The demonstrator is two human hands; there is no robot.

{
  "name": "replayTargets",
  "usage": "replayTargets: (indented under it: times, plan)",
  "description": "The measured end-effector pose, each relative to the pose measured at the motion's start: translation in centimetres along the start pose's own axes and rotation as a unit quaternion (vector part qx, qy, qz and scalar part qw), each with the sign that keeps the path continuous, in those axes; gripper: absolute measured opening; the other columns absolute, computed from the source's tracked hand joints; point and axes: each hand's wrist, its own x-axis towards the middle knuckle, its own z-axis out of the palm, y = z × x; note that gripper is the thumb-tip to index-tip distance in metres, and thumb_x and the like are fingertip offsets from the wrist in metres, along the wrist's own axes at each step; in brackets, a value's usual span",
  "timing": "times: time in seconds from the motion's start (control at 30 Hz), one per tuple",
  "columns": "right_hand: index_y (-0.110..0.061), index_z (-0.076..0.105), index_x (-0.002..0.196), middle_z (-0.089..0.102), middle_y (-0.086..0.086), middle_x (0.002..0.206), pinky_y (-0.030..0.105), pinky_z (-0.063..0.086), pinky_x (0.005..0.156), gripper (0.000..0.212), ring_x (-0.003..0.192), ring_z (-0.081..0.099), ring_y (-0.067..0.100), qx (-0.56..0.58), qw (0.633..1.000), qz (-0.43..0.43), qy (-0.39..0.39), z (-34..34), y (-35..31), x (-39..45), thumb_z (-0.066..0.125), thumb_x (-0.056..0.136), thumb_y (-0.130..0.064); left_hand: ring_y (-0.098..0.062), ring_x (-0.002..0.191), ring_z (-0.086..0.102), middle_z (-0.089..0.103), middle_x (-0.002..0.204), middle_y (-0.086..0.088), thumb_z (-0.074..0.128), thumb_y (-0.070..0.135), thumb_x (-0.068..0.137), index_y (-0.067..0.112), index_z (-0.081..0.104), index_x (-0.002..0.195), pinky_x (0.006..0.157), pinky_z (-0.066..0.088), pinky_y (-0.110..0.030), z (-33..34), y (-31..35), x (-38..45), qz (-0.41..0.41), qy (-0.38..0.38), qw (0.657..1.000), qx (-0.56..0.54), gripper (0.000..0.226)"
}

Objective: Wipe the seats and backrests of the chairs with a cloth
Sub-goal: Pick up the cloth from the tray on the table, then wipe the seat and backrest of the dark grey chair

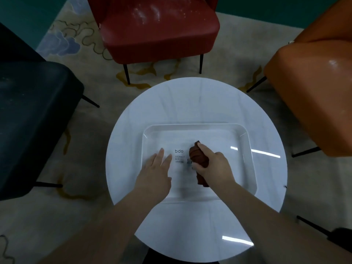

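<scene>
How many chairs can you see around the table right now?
3. A red chair stands beyond the round table, a dark chair to its left, an orange chair to its right. Legs at the lower right edge may belong to a fourth, mostly out of view.

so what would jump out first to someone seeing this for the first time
The round white table fills the centre, with a clear storage box on it. In the box, the right hand grips a bunched brown cloth beside the open left hand. Beyond the table, a red chair has white powdery smears on its seat.
</scene>
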Motion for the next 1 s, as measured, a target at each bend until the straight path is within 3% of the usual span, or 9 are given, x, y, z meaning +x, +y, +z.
replayTargets:
  times: [0.13,0.23,0.47,0.7,0.87,1.0]
  plan:
    - [-0.047,0.036,0.144,0.047,0.001,0.097,0.017,0.041,0.070,0.070,0.078,0.054,0.010,0.008,0.999,-0.017,0.032,-1.1,0.3,-2.6,0.071,0.084,-0.042,-0.018,0.148,-0.006,-0.016,0.160,0.007,0.045,0.040,0.098,0.030,-0.002,0.153,0.117,0.014,-0.035,-1.2,0.0,-3.1,-0.003,0.010,1.000,0.007,0.073]
    - [-0.052,0.037,0.141,0.044,-0.004,0.096,0.014,0.037,0.062,0.070,0.075,0.053,0.008,0.004,0.999,-0.035,0.040,-1.9,0.0,-4.5,0.072,0.081,-0.046,-0.017,0.148,-0.003,-0.012,0.161,0.007,0.045,0.041,0.098,0.030,0.000,0.153,0.117,0.013,-0.034,-1.7,-0.2,-5.9,-0.013,0.027,1.000,0.004,0.072]
    - [-0.052,0.037,0.141,0.044,-0.004,0.100,0.024,0.039,0.073,0.068,0.081,0.053,0.013,-0.021,0.994,-0.106,-0.014,-4.2,-1.3,-7.8,0.071,0.082,-0.047,-0.018,0.148,0.001,-0.005,0.162,0.006,0.045,0.042,0.097,0.029,0.003,0.154,0.118,0.014,-0.037,-0.9,0.2,-14.3,-0.104,0.046,0.992,-0.054,0.072]
    - [-0.043,0.041,0.142,0.052,0.003,0.118,0.031,0.047,0.090,0.067,0.104,0.056,0.018,-0.047,0.967,-0.227,-0.111,-5.1,-3.7,-10.6,0.071,0.082,-0.044,-0.019,0.147,0.006,0.006,0.162,-0.002,0.042,0.035,0.096,0.021,0.005,0.154,0.119,0.010,-0.031,2.4,1.7,-23.0,-0.213,0.088,0.966,-0.116,0.071]
    - [-0.045,0.041,0.141,0.050,0.002,0.114,0.026,0.045,0.087,0.066,0.099,0.056,0.015,-0.069,0.935,-0.297,-0.182,-3.1,-5.9,-13.8,0.071,0.082,-0.047,-0.015,0.147,0.007,0.007,0.161,0.003,0.046,0.036,0.095,0.025,0.006,0.154,0.117,0.020,-0.033,5.1,2.5,-29.6,-0.313,0.123,0.924,-0.181,0.073]
    - [-0.045,0.043,0.140,0.051,0.003,0.111,0.028,0.050,0.083,0.066,0.091,0.060,0.015,-0.102,0.900,-0.350,-0.238,-0.1,-8.3,-17.6,0.072,0.082,-0.045,-0.017,0.147,0.010,0.007,0.161,0.002,0.045,0.037,0.095,0.024,0.004,0.155,0.116,0.016,-0.032,7.3,3.0,-35.0,-0.377,0.137,0.891,-0.211,0.073]
